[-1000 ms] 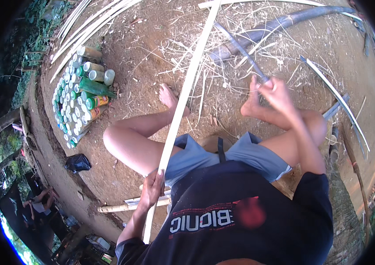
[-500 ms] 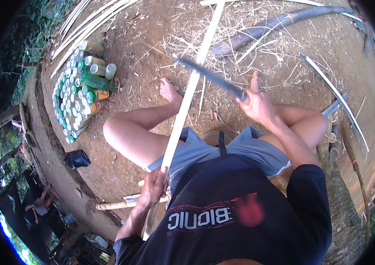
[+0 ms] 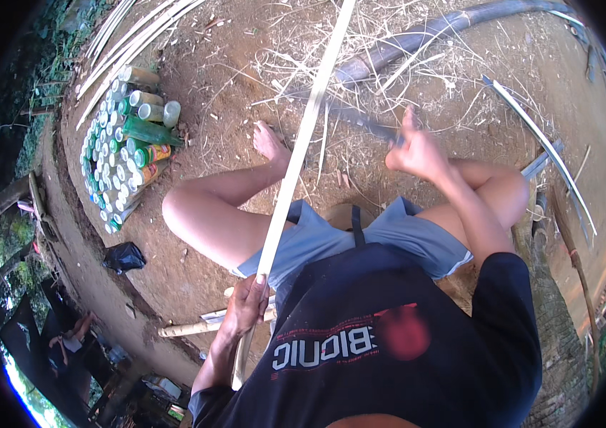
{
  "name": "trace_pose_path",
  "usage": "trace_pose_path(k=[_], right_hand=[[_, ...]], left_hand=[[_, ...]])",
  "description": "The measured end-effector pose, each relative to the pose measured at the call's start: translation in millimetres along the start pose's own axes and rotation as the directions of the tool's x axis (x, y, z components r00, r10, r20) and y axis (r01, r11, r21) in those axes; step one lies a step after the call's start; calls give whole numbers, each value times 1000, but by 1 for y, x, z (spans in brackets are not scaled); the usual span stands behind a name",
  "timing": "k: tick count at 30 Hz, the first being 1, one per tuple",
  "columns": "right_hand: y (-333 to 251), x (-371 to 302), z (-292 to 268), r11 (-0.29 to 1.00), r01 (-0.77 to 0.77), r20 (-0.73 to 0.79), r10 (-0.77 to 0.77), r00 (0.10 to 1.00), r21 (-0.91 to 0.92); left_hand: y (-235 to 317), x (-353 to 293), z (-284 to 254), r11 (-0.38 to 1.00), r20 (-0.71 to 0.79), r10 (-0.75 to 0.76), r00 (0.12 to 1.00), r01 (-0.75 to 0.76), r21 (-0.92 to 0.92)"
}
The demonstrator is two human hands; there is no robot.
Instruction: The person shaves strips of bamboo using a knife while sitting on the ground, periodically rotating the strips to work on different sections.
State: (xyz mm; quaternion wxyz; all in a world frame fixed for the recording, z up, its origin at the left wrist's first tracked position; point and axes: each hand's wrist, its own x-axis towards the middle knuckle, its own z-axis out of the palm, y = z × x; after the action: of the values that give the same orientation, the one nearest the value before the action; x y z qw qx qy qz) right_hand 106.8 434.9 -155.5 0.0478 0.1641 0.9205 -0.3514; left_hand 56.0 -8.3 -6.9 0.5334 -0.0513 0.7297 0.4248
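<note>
A long pale bamboo strip [image 3: 293, 167] slants from beside my torso up to the top edge of the view. My left hand [image 3: 248, 303] is wrapped round its lower part, near my left hip. In my right hand [image 3: 421, 155] is the handle of a machete, above my right shin. Its dark blade [image 3: 364, 123] points left toward the strip and is smeared by motion. The blade meets or crosses the strip past my feet; whether it touches, I cannot tell.
Thin shavings [image 3: 303, 64] litter the ground ahead, beside a dark bamboo pole [image 3: 417, 46]. Stacked bottles [image 3: 121, 150] stand at left, with a black plastic bag [image 3: 124, 257] below. Split strips [image 3: 135, 43] lie far left; another strip [image 3: 546, 146] lies right. A person [image 3: 73, 341] is at the lower left.
The machete has dropped slightly and its blade is more blurred. My right hand has shifted a little right. My left hand keeps its grip on the bamboo strip; the whole view has shifted slightly.
</note>
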Motion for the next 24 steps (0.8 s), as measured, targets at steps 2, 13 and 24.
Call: trace_pose_path(k=[2,13,24], right_hand=[[-4,16,-18,928,-358,81,351,933,104],[-1,-7,-6,1000,1,91,0,996,-17],[-46,-25,-5,955,288,92,-281,955,-77]], left_hand=[[-4,0,4,999,23,-29,999,30,-32],[-7,-1,2,994,65,6,998,1,-107],[13,6,0,996,15,7,1000,-6,-86]])
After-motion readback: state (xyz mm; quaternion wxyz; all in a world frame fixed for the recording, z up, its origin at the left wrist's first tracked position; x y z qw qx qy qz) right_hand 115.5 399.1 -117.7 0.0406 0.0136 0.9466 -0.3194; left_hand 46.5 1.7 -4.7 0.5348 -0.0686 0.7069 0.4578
